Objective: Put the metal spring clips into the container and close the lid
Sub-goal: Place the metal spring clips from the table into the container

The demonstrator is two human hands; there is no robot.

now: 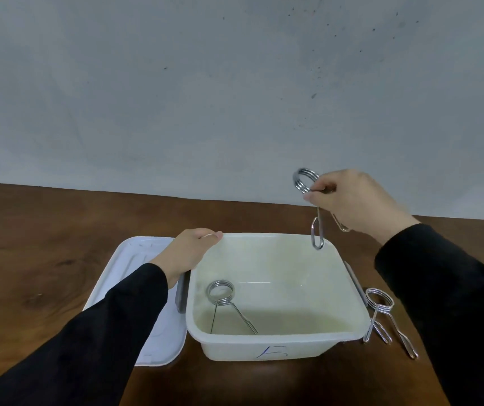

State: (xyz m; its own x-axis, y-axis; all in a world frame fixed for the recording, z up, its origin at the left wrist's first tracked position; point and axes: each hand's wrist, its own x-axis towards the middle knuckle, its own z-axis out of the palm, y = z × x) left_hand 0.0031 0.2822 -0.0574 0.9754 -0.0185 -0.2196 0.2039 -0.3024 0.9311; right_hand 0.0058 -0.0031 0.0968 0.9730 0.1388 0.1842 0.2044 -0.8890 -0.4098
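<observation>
Head view, looking down at a brown wooden surface (44, 247) set against a grey wall (176, 83). My right hand (352, 200) is raised above the far right corner of the tub (264, 344); its grip is clenched on a clip (308, 183), pinching it just below the coil. The coil stands up beside my thumb and forefinger, and the two looped arms hang down, the longer one reaching level with the tub's far rim without resting on anything. My left hand (189, 253) lies on the tub's far left corner, fingers curled over the rim, its grip closed on that rim and holding no clip. The tub is white, rectangular and open, with a blue mark on its near wall and a grey latch on each short side. A second clip (226, 303) lies inside the tub near its left wall, coil toward the far side, arms pointing to the near wall. Outside, just beside the right wall, spare clips (381, 315) lie on the surface, coils overlapping and arms splayed toward me; they look like two, though the tangle makes the count uncertain. The lid (135, 259) lies flat on the surface to the left of the tub, touching it, partly covered by my left sleeve (88, 332). Both sleeves are black.
</observation>
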